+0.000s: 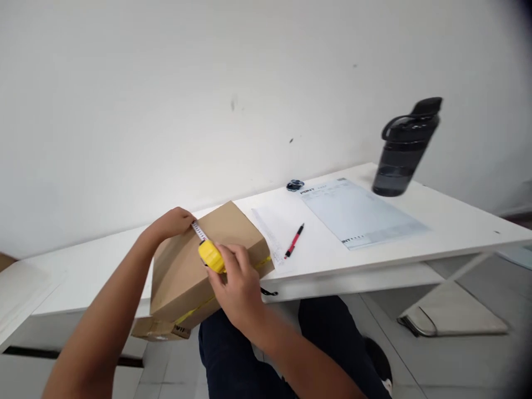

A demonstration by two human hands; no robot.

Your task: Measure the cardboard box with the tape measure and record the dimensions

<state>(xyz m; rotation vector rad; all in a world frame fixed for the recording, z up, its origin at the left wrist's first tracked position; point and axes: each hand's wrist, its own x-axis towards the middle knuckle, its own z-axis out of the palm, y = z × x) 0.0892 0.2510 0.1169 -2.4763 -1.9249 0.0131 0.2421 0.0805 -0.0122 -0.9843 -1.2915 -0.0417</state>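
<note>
A brown cardboard box [233, 227] sits at the near edge of the white desk, partly overhanging it, with a flap jutting out at its lower left. Above the box, my right hand [239, 282] grips a yellow tape measure [210, 256] between thumb and fingers. A short length of white, marked blade [200, 231] runs from the case up to my left hand [177, 220]. That hand pinches the blade's end near the box's far left edge. Its fingertips are partly hidden.
Right of the box lie a written sheet [266, 221], a red and black pen [295, 241] and a large printed plastic sheet [357, 213]. A small dark object [295, 185] rests by the wall. A dark water bottle [403, 152] stands farther right. My legs [245, 354] are below the desk.
</note>
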